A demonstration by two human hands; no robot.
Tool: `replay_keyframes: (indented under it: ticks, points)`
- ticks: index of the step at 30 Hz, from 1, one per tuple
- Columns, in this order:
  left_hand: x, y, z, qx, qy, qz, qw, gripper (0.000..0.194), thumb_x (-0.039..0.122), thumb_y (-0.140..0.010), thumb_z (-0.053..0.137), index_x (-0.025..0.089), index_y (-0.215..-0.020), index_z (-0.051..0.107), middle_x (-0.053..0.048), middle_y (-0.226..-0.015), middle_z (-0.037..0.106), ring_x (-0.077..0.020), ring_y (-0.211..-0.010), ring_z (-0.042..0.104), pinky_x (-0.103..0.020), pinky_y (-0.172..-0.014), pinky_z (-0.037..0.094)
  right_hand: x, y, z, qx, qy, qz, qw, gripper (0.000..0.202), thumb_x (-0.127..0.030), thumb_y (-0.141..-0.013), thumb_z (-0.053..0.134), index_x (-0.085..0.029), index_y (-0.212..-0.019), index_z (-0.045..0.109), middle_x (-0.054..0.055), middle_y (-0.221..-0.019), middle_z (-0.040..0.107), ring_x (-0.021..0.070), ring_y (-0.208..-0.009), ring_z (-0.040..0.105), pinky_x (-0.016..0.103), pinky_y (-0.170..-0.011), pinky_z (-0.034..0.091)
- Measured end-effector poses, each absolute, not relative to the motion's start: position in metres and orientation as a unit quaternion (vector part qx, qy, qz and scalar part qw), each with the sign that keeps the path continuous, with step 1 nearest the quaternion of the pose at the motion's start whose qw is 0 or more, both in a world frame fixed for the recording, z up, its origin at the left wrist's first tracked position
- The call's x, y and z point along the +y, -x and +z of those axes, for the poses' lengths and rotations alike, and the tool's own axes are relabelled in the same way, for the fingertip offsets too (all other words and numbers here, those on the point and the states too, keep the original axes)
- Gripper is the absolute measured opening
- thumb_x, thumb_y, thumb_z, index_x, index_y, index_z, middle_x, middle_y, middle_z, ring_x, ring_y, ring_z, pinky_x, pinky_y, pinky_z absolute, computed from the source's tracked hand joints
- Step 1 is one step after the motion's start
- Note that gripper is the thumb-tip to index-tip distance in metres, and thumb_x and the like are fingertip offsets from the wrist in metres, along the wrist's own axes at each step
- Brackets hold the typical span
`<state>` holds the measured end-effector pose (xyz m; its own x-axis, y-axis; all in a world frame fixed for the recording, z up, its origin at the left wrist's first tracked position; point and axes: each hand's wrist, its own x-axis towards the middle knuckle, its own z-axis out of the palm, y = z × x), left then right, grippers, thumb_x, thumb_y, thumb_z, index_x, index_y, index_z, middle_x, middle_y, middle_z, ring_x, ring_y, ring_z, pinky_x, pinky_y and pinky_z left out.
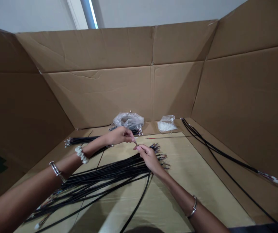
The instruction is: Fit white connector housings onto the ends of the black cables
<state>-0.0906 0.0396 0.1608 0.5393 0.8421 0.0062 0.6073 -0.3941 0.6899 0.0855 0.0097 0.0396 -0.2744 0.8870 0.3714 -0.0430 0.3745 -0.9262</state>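
My right hand (149, 157) is closed around the end of a black cable (141, 202), which hangs from under the palm and curves down to the near edge. Just above it, the fingertips of my left hand (122, 135) pinch the thin wires (135, 142) at that cable's tip. Their exact number and colour are too small to make out. Beneath both hands lies a broad bundle of black cables (105, 176), with bare coloured wire ends on the right and white connectors at the lower left.
Cardboard walls (110, 94) enclose the pale work board (189, 174). At the back are a clear bag (129, 120) over more cables and a small bag of white parts (166, 123). A shorter cable bunch (80, 140) lies left; long cables (223, 154) run along the right.
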Motion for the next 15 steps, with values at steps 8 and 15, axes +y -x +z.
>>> replay_keyframes:
  ticks: [8, 15]
  points:
    - [0.035, 0.082, 0.136, 0.492, -0.734, 0.298, 0.360, 0.022, 0.036, -0.073, 0.071, 0.014, -0.071, 0.067, -0.002, -0.065, 0.064, -0.0128, -0.063, 0.055, -0.026, -0.063, 0.043, 0.012, -0.084, 0.036, -0.648, 0.360, 0.353, 0.571, 0.032, -0.041, -0.092, 0.044, -0.020, -0.081, 0.065, 0.005, -0.080, 0.070, 0.0211, -0.076, 0.062, 0.029, -0.069, 0.045]
    - [0.032, 0.069, 0.122, 0.504, -0.705, 0.371, 0.334, 0.017, 0.030, -0.074, 0.067, 0.014, -0.069, 0.066, -0.001, -0.062, 0.062, -0.0117, -0.060, 0.052, -0.027, -0.061, 0.043, 0.015, -0.093, 0.039, -0.669, 0.392, 0.260, 0.576, 0.030, -0.036, -0.092, 0.046, -0.021, -0.083, 0.070, 0.006, -0.081, 0.075, 0.0220, -0.071, 0.066, 0.029, -0.066, 0.046]
